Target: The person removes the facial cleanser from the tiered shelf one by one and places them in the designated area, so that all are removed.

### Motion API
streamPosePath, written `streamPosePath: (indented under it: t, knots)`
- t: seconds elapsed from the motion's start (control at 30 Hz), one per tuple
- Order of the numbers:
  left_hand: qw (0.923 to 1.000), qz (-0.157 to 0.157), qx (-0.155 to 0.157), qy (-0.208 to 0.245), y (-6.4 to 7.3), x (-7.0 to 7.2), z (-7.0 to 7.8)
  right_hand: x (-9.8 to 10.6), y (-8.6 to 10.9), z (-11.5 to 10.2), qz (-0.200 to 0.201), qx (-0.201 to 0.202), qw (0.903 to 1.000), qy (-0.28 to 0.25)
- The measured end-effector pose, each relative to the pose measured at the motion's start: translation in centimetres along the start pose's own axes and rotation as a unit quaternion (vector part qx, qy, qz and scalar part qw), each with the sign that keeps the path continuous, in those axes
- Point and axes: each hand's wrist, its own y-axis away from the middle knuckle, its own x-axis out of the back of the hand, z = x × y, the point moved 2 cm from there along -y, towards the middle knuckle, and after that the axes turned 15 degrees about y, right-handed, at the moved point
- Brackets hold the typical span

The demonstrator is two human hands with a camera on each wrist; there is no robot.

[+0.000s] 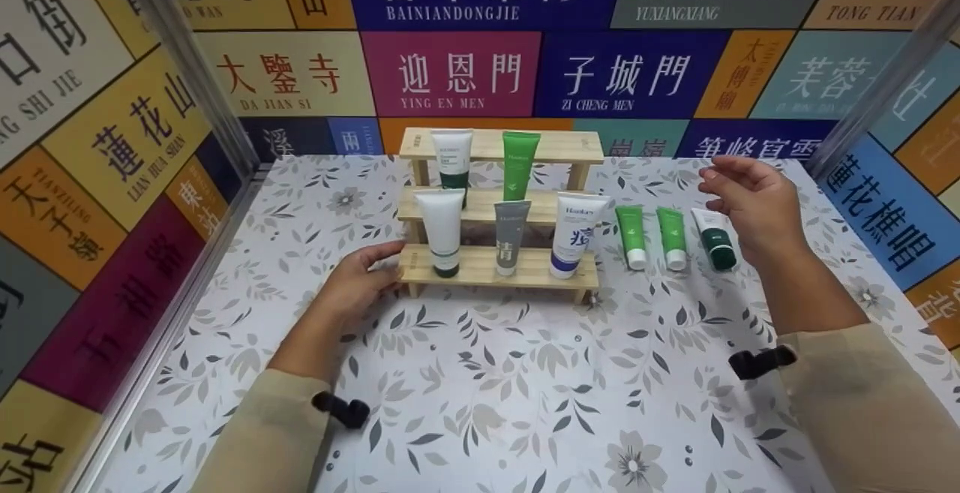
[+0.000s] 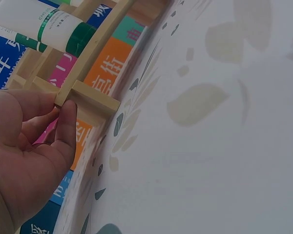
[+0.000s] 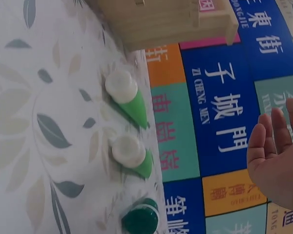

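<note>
A three-step wooden display rack (image 1: 477,260) stands on the table with tubes upright on its steps. My left hand (image 1: 361,283) pinches the left end of its lowest step, thumb and fingertips at the corner of the wood (image 2: 95,97) in the left wrist view. On that step are a white tube with a dark green cap (image 1: 441,230), a grey tube (image 1: 511,238) and a white-and-blue tube (image 1: 577,234). Fingers relaxed, my right hand (image 1: 761,204) is raised and holds nothing. Beside it in the head view lies a white-and-dark-green tube (image 1: 716,239).
Two small green tubes (image 1: 632,236) with white caps lie right of the rack. Higher up stand a white-and-dark-green tube (image 1: 452,155) and a green tube (image 1: 519,163). Printed panels (image 1: 450,73) wall the leaf-patterned table (image 1: 480,403) at the back and sides.
</note>
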Motion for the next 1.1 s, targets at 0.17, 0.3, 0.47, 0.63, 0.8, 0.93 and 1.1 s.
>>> streamPosePath:
  t: [0.17, 0.3, 0.47, 0.63, 0.8, 0.93, 1.1]
  knots:
    - [0.9999, -0.006, 0.002, 0.012, 0.1, -0.1, 0.0, -1.6, 0.6, -1.2, -0.004, 0.045, 0.9984, 0.033]
    - [1.0000, -0.002, 0.004, 0.007, 0.1, 0.0, 0.1, -3.0, 1.2, -2.6, -0.019, 0.060, 0.9973, 0.040]
    - [0.9999, 0.006, 0.014, -0.003, 0.0, 0.2, 0.2, -5.0, 1.9, -4.6, -0.038, 0.091, 0.9951, 0.003]
    - [0.9999, 0.004, 0.012, -0.008, -0.1, 0.2, 0.2, -6.9, 2.5, -6.2, -0.056, 0.116, 0.9913, -0.027]
    - [1.0000, 0.002, -0.001, -0.008, -0.1, 0.1, 0.1, -8.6, 2.7, -7.3, -0.073, 0.135, 0.9877, -0.032]
    - [0.9999, 0.001, -0.009, -0.009, -0.2, 0.1, 0.0, -9.8, 2.8, -8.1, -0.092, 0.148, 0.9837, -0.045]
    - [0.9998, 0.000, -0.009, -0.015, -0.2, 0.1, 0.0, -10.9, 2.6, -9.1, -0.124, 0.165, 0.9771, -0.052]
